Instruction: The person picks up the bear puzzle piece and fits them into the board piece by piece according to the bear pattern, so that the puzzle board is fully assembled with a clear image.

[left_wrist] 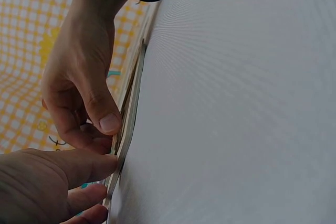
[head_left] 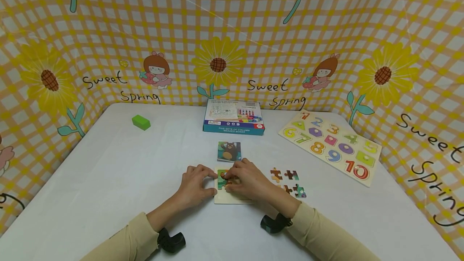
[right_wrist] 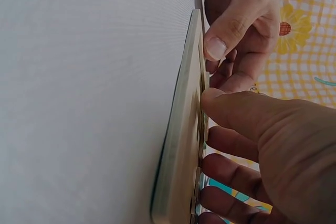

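Note:
A pale wooden puzzle board [head_left: 232,199] lies in front of me, with a few picture pieces [head_left: 220,183] in its upper left part. My left hand [head_left: 193,184] touches the board's left edge, forefinger and thumb apart along it. Over the board, my right hand [head_left: 250,180] pinches a brown puzzle piece [head_left: 233,181] between thumb and fingers, low against the board; the hand hides most of that piece. In the right wrist view, the right thumb [right_wrist: 231,106] rests at the raised edge of a piece on the board [right_wrist: 181,145].
Several loose puzzle pieces [head_left: 299,190] lie right of the board, partly behind my right wrist. Beyond it is a bear picture [head_left: 229,151], with a beaded-boxes carton [head_left: 233,122] farther back. A number board [head_left: 331,146] lies at the right, a green block [head_left: 141,122] far left.

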Motion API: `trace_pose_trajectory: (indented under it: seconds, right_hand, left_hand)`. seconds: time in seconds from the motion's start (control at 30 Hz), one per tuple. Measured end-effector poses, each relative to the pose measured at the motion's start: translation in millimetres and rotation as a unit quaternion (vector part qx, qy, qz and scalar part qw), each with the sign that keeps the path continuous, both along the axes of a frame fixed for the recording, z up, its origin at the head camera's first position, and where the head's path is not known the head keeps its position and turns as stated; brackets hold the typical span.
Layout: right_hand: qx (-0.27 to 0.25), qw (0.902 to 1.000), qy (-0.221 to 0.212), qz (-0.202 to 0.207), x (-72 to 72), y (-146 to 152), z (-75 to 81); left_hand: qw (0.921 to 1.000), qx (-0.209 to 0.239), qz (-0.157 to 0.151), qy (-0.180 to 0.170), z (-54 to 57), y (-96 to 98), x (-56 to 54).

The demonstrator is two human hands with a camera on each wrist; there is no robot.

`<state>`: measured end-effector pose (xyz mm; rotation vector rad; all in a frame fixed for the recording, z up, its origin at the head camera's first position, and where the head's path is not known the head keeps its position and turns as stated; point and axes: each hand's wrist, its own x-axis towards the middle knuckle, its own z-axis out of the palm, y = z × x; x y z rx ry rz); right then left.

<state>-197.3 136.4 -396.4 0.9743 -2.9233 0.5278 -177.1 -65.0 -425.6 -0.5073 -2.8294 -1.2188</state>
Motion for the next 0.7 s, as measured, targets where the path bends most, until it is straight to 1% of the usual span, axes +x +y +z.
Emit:
trace_pose_trajectory:
  seconds: [0.2, 0.37, 0.7]
  right_hand:
    - [0.005, 1.0, 0.001, 0.001, -0.6, -0.2, -0.2]
    - [0.006, 1.0, 0.003, 0.001, -0.6, -0.5, 0.2]
    - [0.01, 0.9998, 0.013, 0.008, -2.2, 0.6, -2.2]
  left_hand:
    - [1.0, 0.003, 0.003, -0.004, -0.3, 0.3, -0.6]
    - [1.0, 0.0, 0.005, 0.002, -0.9, 1.4, -1.6]
    - [0.9997, -0.011, 0.021, 0.0, 0.6, 6.7, -2.5]
